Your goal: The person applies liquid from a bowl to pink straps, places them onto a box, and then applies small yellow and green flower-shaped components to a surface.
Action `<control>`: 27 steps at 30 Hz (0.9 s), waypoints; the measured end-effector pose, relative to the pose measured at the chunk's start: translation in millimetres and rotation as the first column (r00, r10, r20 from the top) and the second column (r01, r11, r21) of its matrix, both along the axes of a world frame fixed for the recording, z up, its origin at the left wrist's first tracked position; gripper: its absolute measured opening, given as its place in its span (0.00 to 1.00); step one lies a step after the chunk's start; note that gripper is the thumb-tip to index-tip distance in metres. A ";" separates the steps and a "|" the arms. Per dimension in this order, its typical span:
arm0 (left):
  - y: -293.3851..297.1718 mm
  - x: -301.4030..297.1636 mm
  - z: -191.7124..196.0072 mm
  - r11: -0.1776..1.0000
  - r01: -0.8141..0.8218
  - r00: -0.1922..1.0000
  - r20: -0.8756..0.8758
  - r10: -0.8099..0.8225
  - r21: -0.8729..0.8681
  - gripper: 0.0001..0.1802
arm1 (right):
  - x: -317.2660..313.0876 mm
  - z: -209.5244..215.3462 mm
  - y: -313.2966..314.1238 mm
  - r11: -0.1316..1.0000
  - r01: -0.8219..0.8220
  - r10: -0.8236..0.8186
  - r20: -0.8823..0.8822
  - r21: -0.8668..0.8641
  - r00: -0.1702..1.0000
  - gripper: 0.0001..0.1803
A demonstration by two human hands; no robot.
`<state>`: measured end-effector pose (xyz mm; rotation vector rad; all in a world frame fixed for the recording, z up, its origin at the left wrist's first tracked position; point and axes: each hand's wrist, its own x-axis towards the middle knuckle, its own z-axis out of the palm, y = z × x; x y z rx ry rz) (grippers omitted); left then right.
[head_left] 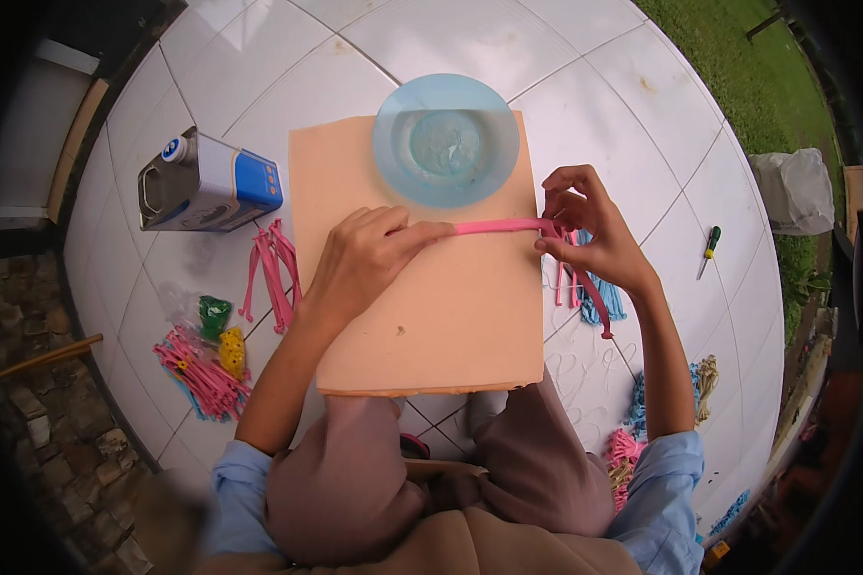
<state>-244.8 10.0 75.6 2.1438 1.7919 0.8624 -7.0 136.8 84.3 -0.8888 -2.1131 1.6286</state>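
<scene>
A pink strap [499, 227] is stretched level above a peach-coloured board [431, 331] in front of me. My left hand [364, 254] pinches its left end between thumb and fingertips. At the board's right edge, my right hand [599, 230] grips the strap with thumb and curled fingers. From there its darker tail hangs down and ends in a small knob. Just beyond the strap, a translucent blue bowl [391, 153] rests on the far part of the board, with something clear in its bottom. Blue straps [599, 299] lie beneath my right hand.
A rectangular metal can [244, 187] stands at the left. Near it are loose pink straps [276, 273], a pink bundle [201, 374], a green packet [215, 317] and a yellow packet [231, 353]. A screwdriver [710, 251] and more bundles [625, 450] lie right on white tiles.
</scene>
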 end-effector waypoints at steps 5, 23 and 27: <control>2.3 2.3 -0.4 0.999 0.005 1.000 -0.012 -0.004 0.032 0.12 | 7.1 -12.0 -3.9 0.999 -0.007 0.008 -0.041 0.033 0.999 0.28; -0.4 -2.0 -4.1 1.000 -0.015 1.000 0.007 0.015 -0.013 0.17 | 7.8 -47.1 -15.5 0.848 0.004 0.116 -0.193 0.530 0.974 0.31; 0.5 -2.1 -5.5 1.000 -0.010 0.999 0.051 0.009 0.025 0.16 | 2.9 -31.5 -21.8 0.729 -0.153 0.115 0.101 0.667 0.988 0.30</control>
